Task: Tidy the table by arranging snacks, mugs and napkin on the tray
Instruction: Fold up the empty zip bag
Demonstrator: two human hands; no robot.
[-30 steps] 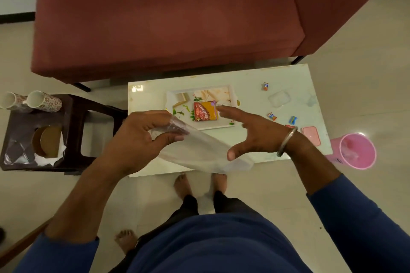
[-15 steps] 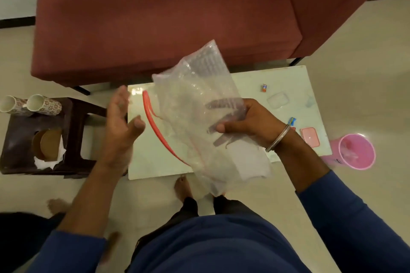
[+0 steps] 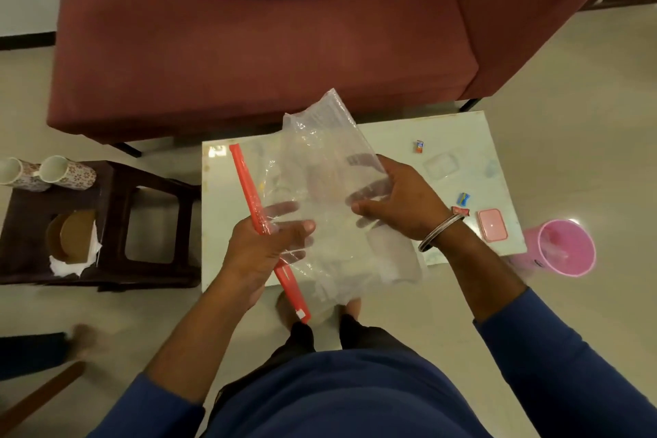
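Note:
A clear plastic zip bag point(image 3: 330, 167) with a red zipper strip point(image 3: 249, 188) is held up above the white table point(image 3: 227, 224). My left hand point(image 3: 263, 252) grips its red strip edge. My right hand point(image 3: 401, 203) holds the bag's right side, fingers behind the plastic. The bag hides the tray and snack packet beneath it. Small wrapped candies lie on the table: one orange point(image 3: 420, 146), one blue point(image 3: 463, 199), one red point(image 3: 460, 211). Two floral mugs point(image 3: 67, 172) lie on a dark side stool point(image 3: 117, 224) at left, with a white napkin point(image 3: 71, 265) under brown coasters.
A dark red sofa point(image 3: 266, 35) stands behind the table. A pink lidded box point(image 3: 492, 224) and a clear lid point(image 3: 441, 165) sit on the table's right part. A pink bin point(image 3: 565, 252) stands on the floor at right. Another person's foot point(image 3: 83, 336) shows at lower left.
My left hand went from open beside the bag to gripping its red zipper strip. The bag has been turned and spread between both hands.

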